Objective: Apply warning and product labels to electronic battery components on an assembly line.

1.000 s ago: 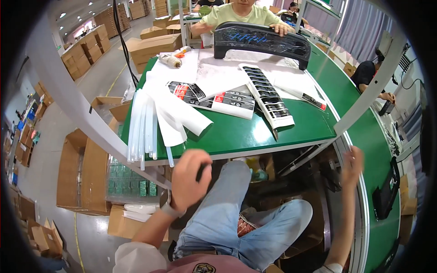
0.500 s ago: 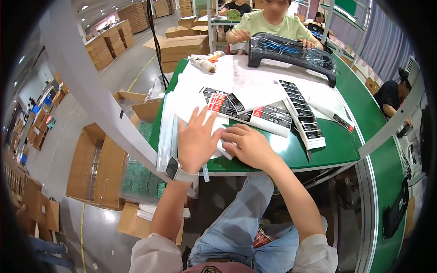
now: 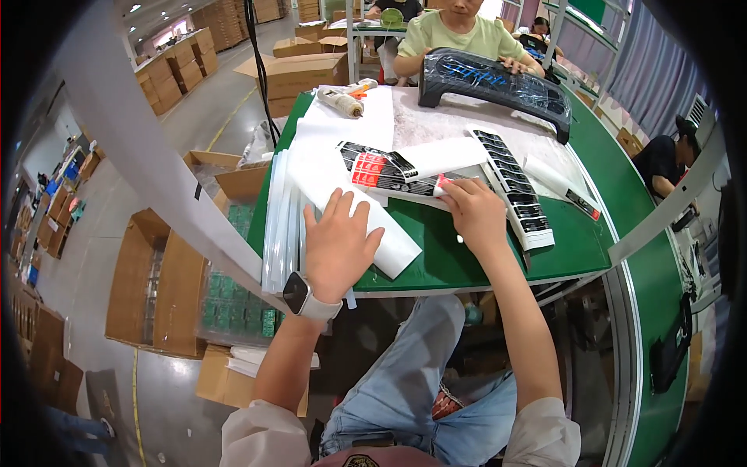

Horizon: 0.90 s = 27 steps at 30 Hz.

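My left hand lies spread, fingers stretched, on a white paper strip near the front left of the table. A watch is on that wrist. My right hand pinches the right end of a black-and-red printed label sheet. Part of that sheet's end is hidden under my fingers. A rolled white sheet lies across the labels. Right of my right hand, a long black label strip with white edges lies at a slant.
Clear plastic strips line the table's left edge. A glue gun lies at the back left. Opposite me, a person holds a black plastic-wrapped panel. Open cartons stand on the floor at left.
My right hand has moved right and forward from beside my left hand to the label sheet's end. The white strip under my left hand now lies flatter, more of it showing.
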Each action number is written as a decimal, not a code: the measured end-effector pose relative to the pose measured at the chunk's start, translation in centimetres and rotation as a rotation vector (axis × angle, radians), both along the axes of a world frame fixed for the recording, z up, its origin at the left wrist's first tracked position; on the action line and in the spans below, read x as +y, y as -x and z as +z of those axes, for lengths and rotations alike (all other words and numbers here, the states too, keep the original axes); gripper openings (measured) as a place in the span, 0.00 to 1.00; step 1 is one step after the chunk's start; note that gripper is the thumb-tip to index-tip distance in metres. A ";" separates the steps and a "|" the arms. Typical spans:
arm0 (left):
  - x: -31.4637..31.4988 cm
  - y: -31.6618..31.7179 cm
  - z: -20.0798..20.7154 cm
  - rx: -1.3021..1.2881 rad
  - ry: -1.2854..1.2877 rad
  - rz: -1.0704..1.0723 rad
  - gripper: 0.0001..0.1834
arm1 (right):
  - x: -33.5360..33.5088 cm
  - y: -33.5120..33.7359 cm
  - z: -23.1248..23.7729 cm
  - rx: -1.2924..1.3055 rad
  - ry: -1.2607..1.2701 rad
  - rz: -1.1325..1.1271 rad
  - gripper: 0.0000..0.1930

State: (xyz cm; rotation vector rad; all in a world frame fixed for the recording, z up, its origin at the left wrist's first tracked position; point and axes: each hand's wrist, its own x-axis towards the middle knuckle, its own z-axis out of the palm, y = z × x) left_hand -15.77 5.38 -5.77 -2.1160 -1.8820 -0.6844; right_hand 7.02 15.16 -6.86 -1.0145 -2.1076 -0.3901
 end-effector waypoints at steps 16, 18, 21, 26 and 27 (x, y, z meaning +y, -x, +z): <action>1.0 -5.5 5.3 -0.610 0.098 -0.590 0.22 | -9.3 -4.7 5.2 -0.098 -0.291 0.076 0.13; 1.9 -5.8 5.8 -0.831 0.395 -0.712 0.22 | -10.5 -5.2 5.8 -0.093 -0.265 0.066 0.15; 2.0 -6.8 5.7 -1.096 0.709 -0.762 0.16 | -12.6 -5.6 6.5 -0.010 -0.156 0.061 0.16; 0.1 -8.7 5.0 -1.501 0.834 -0.849 0.16 | -14.8 -5.3 6.3 0.154 -0.069 0.095 0.17; -0.2 -9.0 5.0 -1.514 0.828 -0.906 0.18 | -14.9 -5.4 6.1 0.187 -0.070 0.091 0.17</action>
